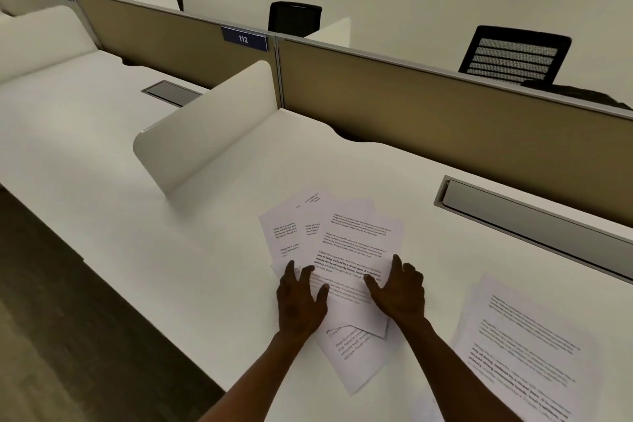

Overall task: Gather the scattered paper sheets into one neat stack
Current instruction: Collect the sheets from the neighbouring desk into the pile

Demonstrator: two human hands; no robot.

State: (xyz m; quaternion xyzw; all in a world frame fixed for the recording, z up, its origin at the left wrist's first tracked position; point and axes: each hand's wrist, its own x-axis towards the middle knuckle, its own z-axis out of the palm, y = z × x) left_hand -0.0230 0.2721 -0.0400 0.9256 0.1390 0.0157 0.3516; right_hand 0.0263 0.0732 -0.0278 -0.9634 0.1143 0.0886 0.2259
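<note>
On the desk [205, 250], my left hand [299, 301] and right hand [399, 291] lie flat and spread on the fanned pile of sheets [346, 243], each grip splayed, clasping nothing. I judge gathering half done: the pile is crooked, and one loose sheet [527, 343] lies right of it.

Desk top [191, 250]: smooth, matt white laminate-like surface with a soft sheen. Paper sheets [346, 243]: thin white matt paper printed with black text; a separate sheet [527, 343] of the same paper is seen at the right. Side divider [205, 127]: smooth white panel, faintly glossy, with rounded corners. Rear partition [445, 106]: tan, matt, cloth-like facing, capped by a grey metal-looking rail. Cable tray [534, 226]: grey, brushed-metal appearance. Chair back [513, 55]: black frame with mesh-like slats. Number plate [244, 39]: dark blue, smooth.
</note>
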